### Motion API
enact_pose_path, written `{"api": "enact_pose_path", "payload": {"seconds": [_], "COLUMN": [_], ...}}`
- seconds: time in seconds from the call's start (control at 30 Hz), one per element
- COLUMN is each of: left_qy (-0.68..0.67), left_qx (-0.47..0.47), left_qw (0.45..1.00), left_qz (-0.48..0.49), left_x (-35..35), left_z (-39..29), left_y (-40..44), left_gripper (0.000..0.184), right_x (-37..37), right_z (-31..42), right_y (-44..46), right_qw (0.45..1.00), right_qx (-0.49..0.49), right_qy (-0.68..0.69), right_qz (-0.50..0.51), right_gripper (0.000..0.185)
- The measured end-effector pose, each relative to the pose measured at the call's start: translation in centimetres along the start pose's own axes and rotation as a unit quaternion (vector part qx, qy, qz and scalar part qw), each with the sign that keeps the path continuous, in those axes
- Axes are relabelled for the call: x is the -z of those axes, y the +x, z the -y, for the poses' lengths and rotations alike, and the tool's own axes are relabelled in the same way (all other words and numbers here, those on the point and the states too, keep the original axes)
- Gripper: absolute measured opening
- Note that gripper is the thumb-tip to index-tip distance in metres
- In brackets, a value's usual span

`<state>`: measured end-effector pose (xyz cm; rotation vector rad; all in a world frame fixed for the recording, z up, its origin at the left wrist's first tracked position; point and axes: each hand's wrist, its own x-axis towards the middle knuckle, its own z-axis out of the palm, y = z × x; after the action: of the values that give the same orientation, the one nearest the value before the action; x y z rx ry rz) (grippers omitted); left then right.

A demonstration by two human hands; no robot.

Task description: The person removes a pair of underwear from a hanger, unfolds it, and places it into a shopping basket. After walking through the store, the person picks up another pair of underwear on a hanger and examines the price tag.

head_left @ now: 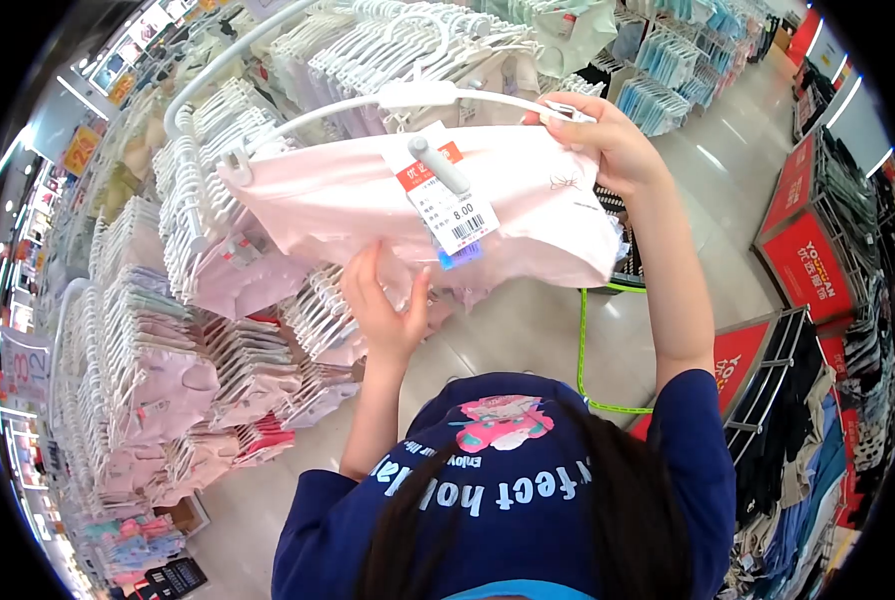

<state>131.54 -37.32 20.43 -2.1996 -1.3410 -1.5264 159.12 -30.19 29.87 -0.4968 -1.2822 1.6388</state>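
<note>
A pair of pale pink underpants (348, 195) hangs stretched out on a white clip hanger (418, 95) in front of me. My right hand (613, 140) grips the hanger's right end, beside its clip. Over the front of the fabric hangs a white and red price tag (453, 200) printed 8.00, with a grey security pin (438, 165) on it. My left hand (383, 305) is at the lower edge of the underpants, its thumb and fingers spread apart. The fingertips appear to touch the fabric; whether they press on it is hard to see.
Racks of hangers with pink underwear (163, 390) fill the left side. More hung garments (663, 75) stand at the back. On the right are red-signed bins (808, 265) and dark trousers (788, 450). A yellow-green strap (583, 350) runs near a black basket (628, 265).
</note>
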Motion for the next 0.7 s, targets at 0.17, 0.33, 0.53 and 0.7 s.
{"api": "enact_pose_path", "payload": {"seconds": [0.17,0.33,0.53,0.7], "left_qy": [-0.482,-0.593,-0.646,-0.577], "left_qx": [0.288,0.31,0.27,0.293], "left_qw": [0.82,0.716,0.665,0.688], "left_qz": [0.112,0.2,0.26,0.33], "left_x": [-1.9,-2.1,0.8,2.8], "left_z": [2.2,-1.3,-1.6,-2.8], "left_y": [-0.1,-0.6,-1.1,0.5], "left_gripper": [0.039,0.048,0.066,0.072], "right_x": [-0.2,0.9,2.3,1.9], "right_z": [0.0,-0.8,-3.5,-8.2], "right_y": [-0.5,-1.4,-4.1,-6.6], "right_qw": [1.0,0.997,0.984,0.964], "right_qx": [0.009,0.018,0.006,-0.03], "right_qy": [0.016,0.041,0.056,0.083], "right_qz": [-0.015,-0.059,-0.17,-0.25], "right_gripper": [0.025,0.025,0.024,0.022]}}
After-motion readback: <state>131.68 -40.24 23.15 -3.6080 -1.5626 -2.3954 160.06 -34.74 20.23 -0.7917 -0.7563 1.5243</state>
